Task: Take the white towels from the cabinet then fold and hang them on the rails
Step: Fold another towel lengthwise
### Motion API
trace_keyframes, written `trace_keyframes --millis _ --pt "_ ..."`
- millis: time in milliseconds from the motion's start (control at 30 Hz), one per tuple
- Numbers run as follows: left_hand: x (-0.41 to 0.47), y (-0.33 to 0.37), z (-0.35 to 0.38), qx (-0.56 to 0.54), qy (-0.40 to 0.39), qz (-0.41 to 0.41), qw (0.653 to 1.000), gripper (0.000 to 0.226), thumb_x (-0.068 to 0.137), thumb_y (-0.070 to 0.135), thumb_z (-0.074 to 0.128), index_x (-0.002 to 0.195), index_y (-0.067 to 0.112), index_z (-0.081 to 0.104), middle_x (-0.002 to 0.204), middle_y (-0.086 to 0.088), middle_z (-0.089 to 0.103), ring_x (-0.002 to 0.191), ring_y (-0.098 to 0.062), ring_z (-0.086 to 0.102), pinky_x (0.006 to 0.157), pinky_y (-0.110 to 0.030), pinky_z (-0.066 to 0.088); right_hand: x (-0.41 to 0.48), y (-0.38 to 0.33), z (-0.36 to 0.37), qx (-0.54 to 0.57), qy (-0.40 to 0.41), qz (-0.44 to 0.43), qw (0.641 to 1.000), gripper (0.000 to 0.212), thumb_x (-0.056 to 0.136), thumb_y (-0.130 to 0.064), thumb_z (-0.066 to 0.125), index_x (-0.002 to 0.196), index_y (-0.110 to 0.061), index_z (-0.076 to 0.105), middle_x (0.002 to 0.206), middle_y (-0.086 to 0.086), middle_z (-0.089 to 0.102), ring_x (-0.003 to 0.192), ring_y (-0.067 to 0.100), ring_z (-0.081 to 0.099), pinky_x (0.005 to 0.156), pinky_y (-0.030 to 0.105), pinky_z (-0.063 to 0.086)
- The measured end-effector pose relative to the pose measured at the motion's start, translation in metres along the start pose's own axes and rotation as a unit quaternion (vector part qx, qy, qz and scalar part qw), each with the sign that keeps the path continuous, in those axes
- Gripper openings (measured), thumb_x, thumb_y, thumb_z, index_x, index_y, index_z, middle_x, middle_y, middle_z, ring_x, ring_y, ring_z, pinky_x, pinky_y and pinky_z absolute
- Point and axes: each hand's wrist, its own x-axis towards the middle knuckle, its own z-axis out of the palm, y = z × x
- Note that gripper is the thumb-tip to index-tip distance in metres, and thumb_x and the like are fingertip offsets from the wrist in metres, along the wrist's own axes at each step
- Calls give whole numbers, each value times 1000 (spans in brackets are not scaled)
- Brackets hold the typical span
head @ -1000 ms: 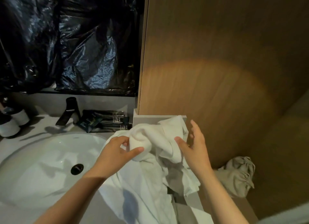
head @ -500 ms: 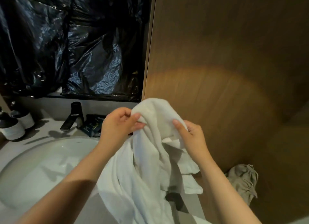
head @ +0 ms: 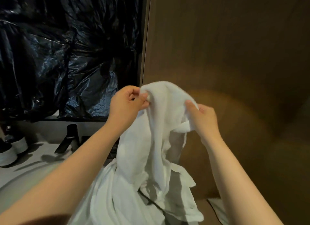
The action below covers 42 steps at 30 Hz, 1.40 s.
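Bathroom vanity, dim warm light, head view only. Wood-grain panel (head: 226,48) fills the right half of the frame. Crinkled black plastic sheet (head: 67,56) covers the wall area to the left above the counter.

- Pale countertop (head: 33,159) lower left. Black faucet (head: 68,139) stands on it at a slant. Two dark-topped bottles (head: 8,152) with white lower bands sit at the far left edge, partly cut off. Curved rim of the sink basin (head: 25,179) shows below them, blurred.
- White towel (head: 159,140) is held up in front of the wood panel at centre frame. Its long axis runs roughly vertical: the top humps in an arch between the two hands, the body hangs straight down in loose folds, and the lower end lies bunched on the counter's edge at bottom centre. Whether the heap below is the same towel or a second one cannot be told.
- Left hand (head: 127,102): fingers curled, thumb and fingertips pinching the left end of the arch near the towel's top edge.
- Right hand (head: 203,119): a little lower than the left, thumb on the near face of the cloth, fingers closed behind it, gripping a gathered fold on the right side.
- Both forearms reach up from the bottom of the frame, with the towel between them.
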Motion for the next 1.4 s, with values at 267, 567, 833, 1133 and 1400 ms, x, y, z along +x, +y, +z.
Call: trace_keyframes --millis 267,567,833,1133,1400 --pt "-88 -101 6 165 -116 -67 977 29 86 20 71 114 20 61 113 6 56 97 0 58 71 0 42 -66 112 7 -185 -28 35 982 52 97 -35 56 144 -20 41 143 -6 44 120 12 49 99 30 43" --pt "-156 -154 8 174 -212 -85 958 17 85 19 70 86 34 62 95 10 61 88 0 59 76 -9 47 -120 183 8 -201 -181 -1 963 27 93 -20 63 119 -27 65 115 -18 58 103 -5 53 93 27 50" --pt "-173 -182 19 260 -243 -53 933 33 73 46 73 94 21 73 92 11 68 84 -6 61 80 -22 50 -116 203 16 -104 -272 88 953 42 90 -23 69 131 -23 60 138 -13 53 127 -3 45 111 21 36" --pt "-176 -186 21 255 -227 -117 933 13 81 46 70 84 33 66 78 13 66 75 0 62 71 -15 49 -88 189 44 44 -209 107 971 47 84 -4 72 128 -19 60 139 -7 53 128 6 48 96 10 45" --pt "-150 -171 21 128 -112 -134 976 19 92 29 63 73 27 59 63 13 61 61 -1 56 57 -10 39 -78 184 33 -107 -241 44 964 27 85 -29 74 112 -23 73 93 -15 68 85 3 60 77 16 48"
